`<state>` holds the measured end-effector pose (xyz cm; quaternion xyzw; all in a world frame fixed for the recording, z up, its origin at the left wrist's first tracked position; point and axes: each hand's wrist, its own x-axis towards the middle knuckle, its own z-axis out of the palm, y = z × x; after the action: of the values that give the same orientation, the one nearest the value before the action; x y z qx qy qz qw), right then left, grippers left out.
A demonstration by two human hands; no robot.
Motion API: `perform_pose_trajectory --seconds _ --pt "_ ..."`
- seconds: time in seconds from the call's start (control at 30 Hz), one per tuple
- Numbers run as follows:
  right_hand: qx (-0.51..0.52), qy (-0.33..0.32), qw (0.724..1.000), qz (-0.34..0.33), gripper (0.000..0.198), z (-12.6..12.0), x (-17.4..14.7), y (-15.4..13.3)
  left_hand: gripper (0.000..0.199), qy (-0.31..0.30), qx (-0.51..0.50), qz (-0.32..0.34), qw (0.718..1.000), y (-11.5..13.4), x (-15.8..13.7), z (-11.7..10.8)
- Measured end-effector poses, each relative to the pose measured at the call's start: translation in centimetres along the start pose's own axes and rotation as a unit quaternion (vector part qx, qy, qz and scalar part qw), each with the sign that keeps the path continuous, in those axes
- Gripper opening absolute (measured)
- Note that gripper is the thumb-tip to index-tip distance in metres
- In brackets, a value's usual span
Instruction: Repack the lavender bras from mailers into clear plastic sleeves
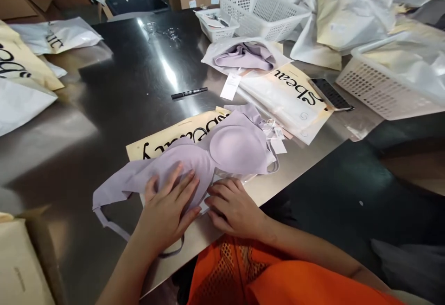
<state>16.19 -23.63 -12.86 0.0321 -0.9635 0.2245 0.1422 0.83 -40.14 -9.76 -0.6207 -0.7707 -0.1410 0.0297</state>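
Note:
A lilac bra (239, 149) lies across a cream printed bag (167, 140) near the front edge of the metal table, its cups facing up. My left hand (170, 207) rests on the left cup with fingers spread. Just to the right, my right hand (232, 205) is closed at the bra's lower edge, fingers curled; what is under its fingertips is hidden. Clear plastic shows beneath the bra there. White tags (278, 145) hang at the bra's right end, and a strap (111, 224) trails at the left.
Beyond the bra lie a black pen (189, 93), a folded lilac garment (245, 57) in plastic, a second printed bag (295, 92) and a phone (330, 94). White baskets (264, 13) stand at the back; another basket (375, 87) sits right. Bagged parcels (28, 59) lie left.

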Motion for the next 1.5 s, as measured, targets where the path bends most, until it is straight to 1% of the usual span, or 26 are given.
perform_pose_trajectory --seconds 0.13,0.2,0.23,0.27,0.33,0.37,0.4,0.47,0.53,0.57,0.63,0.7,0.77,0.8,0.83,0.87,0.93,1.0,1.03,1.07,1.13,1.2,1.27,1.33,1.43,1.5 --pt "0.005 0.005 1.000 -0.004 0.020 -0.2 0.0 0.0 0.041 -0.022 -0.051 0.067 0.996 -0.2 -0.1 -0.8" --pt "0.015 0.013 1.000 -0.005 0.020 -0.2 0.0 -0.1 0.037 0.010 -0.070 0.072 0.995 -0.9 -0.4 -1.6" --pt "0.019 0.017 1.000 -0.005 0.019 -0.3 0.0 0.0 0.033 0.051 -0.064 0.044 0.996 -1.4 -0.6 -1.9" --pt "0.021 0.021 1.000 -0.004 0.019 -0.2 0.0 0.0 0.029 0.099 -0.043 -0.006 0.994 -2.1 -0.9 -2.3" --pt "0.023 0.028 0.999 -0.004 0.017 -0.1 0.1 0.0 0.025 0.172 0.026 -0.149 0.974 -3.6 -1.6 -2.8" --pt "0.026 0.030 0.999 -0.004 0.016 0.0 0.1 0.0 0.028 0.184 0.060 -0.226 0.955 -4.4 -2.0 -3.1" --pt "0.033 0.033 0.999 -0.008 0.014 0.0 0.1 0.1 0.033 0.179 0.090 -0.302 0.932 -5.1 -2.4 -3.2" --pt "0.060 0.051 0.996 -0.031 0.011 -0.3 0.0 0.1 0.043 0.122 0.126 -0.427 0.887 -6.4 -3.0 -3.4" --pt "0.086 0.089 0.990 -0.066 0.014 -1.3 -0.3 0.5 0.049 0.044 0.136 -0.500 0.854 -7.2 -3.2 -3.5" --pt "0.085 0.117 0.986 -0.078 0.018 -2.1 -0.4 0.9 0.050 0.006 0.136 -0.516 0.846 -7.4 -3.3 -3.4" --pt "0.044 0.175 0.980 -0.079 0.023 -4.3 -0.5 2.3 0.046 -0.057 0.133 -0.518 0.843 -7.7 -3.2 -3.4" --pt "-0.037 0.227 0.972 -0.040 0.022 -6.7 -0.2 4.5 0.037 -0.103 0.133 -0.503 0.847 -7.7 -3.1 -3.5" --pt "-0.108 0.248 0.962 0.022 0.017 -8.7 0.6 7.2 0.034 -0.117 0.128 -0.500 0.848 -7.7 -3.0 -3.9" --pt "-0.127 0.242 0.960 0.055 0.016 -9.5 1.2 8.7 0.035 -0.100 0.118 -0.514 0.844 -7.6 -3.1 -4.1" --pt "-0.135 0.223 0.962 0.083 0.017 -10.2 1.8 10.1 0.037 -0.063 0.103 -0.540 0.833 -7.5 -3.2 -4.3" --pt "-0.134 0.195 0.966 0.105 0.021 -10.6 2.6 11.6 0.040 -0.008 0.087 -0.573 0.815 -7.5 -3.3 -4.5" --pt "-0.126 0.116 0.976 0.136 0.032 -11.3 4.2 14.3 0.041 0.125 0.056 -0.629 0.765 -7.2 -3.6 -4.9" --pt "-0.135 0.028 0.978 0.157 0.042 -11.6 5.9 16.6 0.032 0.247 0.039 -0.646 0.722 -7.0 -3.9 -5.1" --pt "-0.143 -0.013 0.976 0.164 0.044 -11.7 6.8 17.5 0.026 0.292 0.033 -0.646 0.705 -6.8 -4.0 -5.2" --pt "-0.151 -0.046 0.973 0.168 0.045 -11.8 7.5 18.3 0.024 0.322 0.020 -0.646 0.692 -6.7 -4.1 -5.4" --pt "-0.162 -0.083 0.967 0.177 0.043 -11.8 8.9 19.3 0.027 0.353 -0.025 -0.649 0.673 -6.5 -4.2 -5.7" --pt "-0.163 -0.084 0.963 0.196 0.037 -11.7 10.1 19.8 0.032 0.366 -0.097 -0.644 0.664 -6.3 -4.2 -6.3" --pt "-0.158 -0.076 0.959 0.223 0.030 -11.5 11.0 19.9 0.035 0.369 -0.159 -0.632 0.663 -6.2 -4.2 -6.8" --pt "-0.143 -0.061 0.957 0.247 0.020 -11.4 11.6 19.9 0.037 0.347 -0.178 -0.631 0.670 -6.2 -4.3 -7.3" --pt "-0.110 -0.006 0.955 0.277 0.007 -11.7 11.8 19.7 0.037 0.297 -0.122 -0.642 0.696 -6.9 -4.6 -7.4" --pt "-0.081 0.058 0.949 0.298 0.012 -12.4 11.5 19.9 0.036 0.269 -0.058 -0.630 0.726 -7.5 -5.0 -7.3"
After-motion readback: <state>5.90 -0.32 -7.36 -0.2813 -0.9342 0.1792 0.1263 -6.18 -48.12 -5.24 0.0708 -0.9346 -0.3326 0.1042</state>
